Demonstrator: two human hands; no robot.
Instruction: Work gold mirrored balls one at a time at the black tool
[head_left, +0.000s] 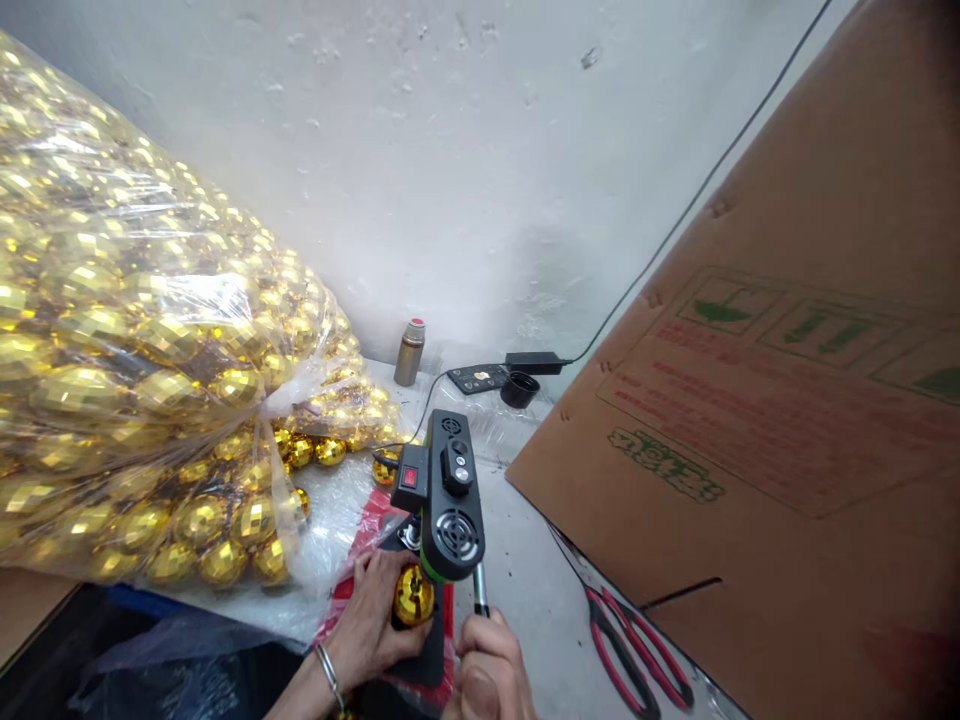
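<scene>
My left hand (373,618), a bracelet on its wrist, is closed around a small gold mirror ball (413,594) and holds it under a black press-like machine (443,492) with a red switch. My right hand (487,670) is wrapped in a fist around the machine's metal lever (480,590) just to the right of the ball. A red mat (365,548) lies beneath the machine.
A large clear plastic bag full of gold mirror balls (127,370) fills the left. A big brown cardboard box (780,420) leans at the right, with red-handled scissors (630,655) at its foot. By the white wall stand a metal flask (409,352), a black cup (519,389) and a power adapter (534,362).
</scene>
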